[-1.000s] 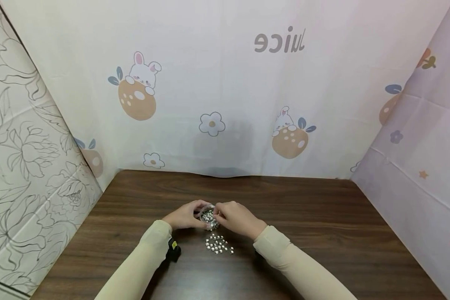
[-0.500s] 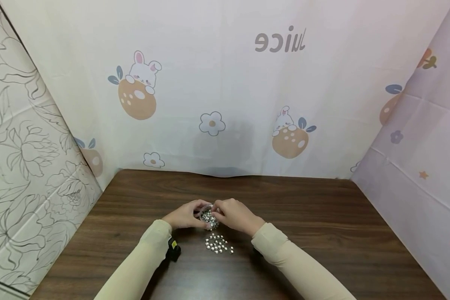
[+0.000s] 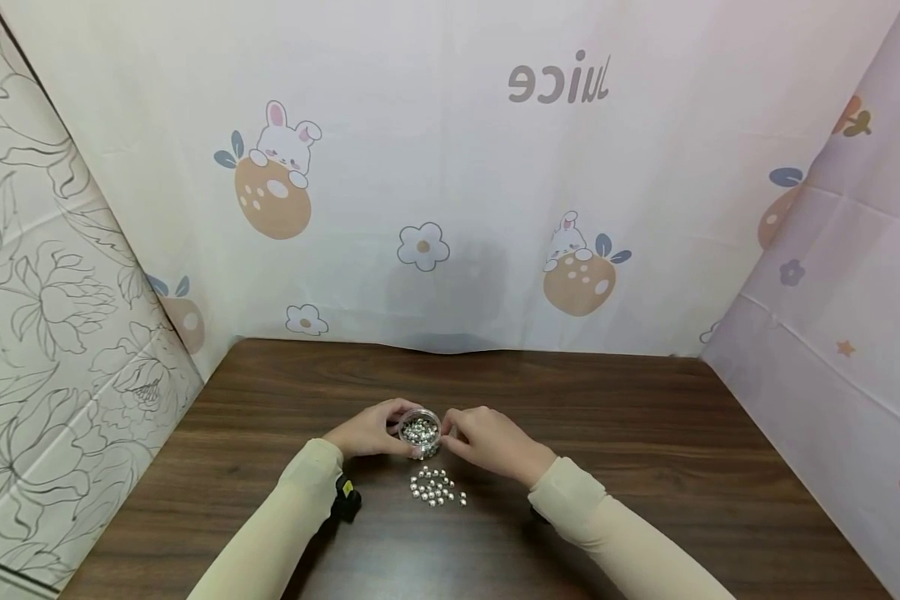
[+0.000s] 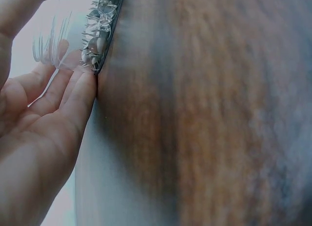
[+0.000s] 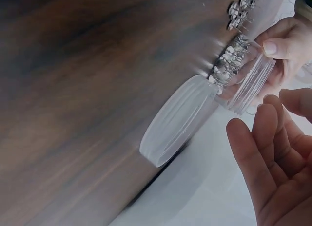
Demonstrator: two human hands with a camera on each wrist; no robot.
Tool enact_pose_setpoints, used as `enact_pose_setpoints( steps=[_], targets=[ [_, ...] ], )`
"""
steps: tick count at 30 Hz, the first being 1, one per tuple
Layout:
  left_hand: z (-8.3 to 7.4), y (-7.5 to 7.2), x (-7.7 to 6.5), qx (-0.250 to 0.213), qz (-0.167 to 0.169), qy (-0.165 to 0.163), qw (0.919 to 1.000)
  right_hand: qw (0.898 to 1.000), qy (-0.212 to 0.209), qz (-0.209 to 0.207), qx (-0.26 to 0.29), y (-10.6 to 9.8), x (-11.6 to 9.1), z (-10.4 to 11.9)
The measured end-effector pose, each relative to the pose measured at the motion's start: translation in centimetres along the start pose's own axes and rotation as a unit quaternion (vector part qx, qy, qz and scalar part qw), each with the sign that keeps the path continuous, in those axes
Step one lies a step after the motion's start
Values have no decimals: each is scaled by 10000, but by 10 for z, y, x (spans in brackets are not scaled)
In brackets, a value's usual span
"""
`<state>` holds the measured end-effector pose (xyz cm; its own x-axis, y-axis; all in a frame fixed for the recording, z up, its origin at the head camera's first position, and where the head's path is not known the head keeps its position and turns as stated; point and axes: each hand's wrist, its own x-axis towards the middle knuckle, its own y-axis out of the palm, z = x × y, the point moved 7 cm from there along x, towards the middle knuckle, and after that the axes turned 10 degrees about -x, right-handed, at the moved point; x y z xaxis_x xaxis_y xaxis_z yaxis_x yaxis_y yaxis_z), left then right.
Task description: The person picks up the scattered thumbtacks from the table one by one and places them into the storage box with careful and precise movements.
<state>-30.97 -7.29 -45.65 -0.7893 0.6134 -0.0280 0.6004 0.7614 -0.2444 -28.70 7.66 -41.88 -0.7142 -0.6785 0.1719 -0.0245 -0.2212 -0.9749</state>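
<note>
My left hand (image 3: 369,430) grips a clear round jar (image 5: 253,84) from its left side, thumb near and fingers behind. A layer of silver thumbtacks (image 3: 421,432) covers the jar's bottom. The jar stands upright on the table, its mouth uncovered. Just right of it is my right hand (image 3: 491,440), fingers loosely bent and thumb tip close to the fingertips, with nothing visible between them. Beside the jar in the right wrist view lies a clear round lid (image 5: 178,121), which the right hand hides in the head view.
A small loose group of thumbtacks (image 3: 431,487) lies on the dark wooden table (image 3: 585,417) on the near side of the jar. White printed curtains (image 3: 450,167) close off the back and sides. A black wrist device (image 3: 347,500) sits under the left sleeve.
My right hand has drawn back from over the jar's mouth to its right side, uncovering the thumbtacks inside. The left hand and the jar stay in place.
</note>
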Motion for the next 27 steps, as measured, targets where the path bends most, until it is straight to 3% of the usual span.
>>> enact_pose_setpoints(
  steps=[5, 12, 27],
  targets=[
    [0, -1, -1, -35, -52, 16, 10000, 9998, -108, 101, 111, 4, -11, -1],
    [-1, -2, -1, 123, -79, 0, 9999, 9951, -304, 590, 728, 15, -25, 4],
    [-1, -1, -1, 234, -90, -65, 9997, 9918, -392, 799, 919, 26, -46, 9]
  ],
)
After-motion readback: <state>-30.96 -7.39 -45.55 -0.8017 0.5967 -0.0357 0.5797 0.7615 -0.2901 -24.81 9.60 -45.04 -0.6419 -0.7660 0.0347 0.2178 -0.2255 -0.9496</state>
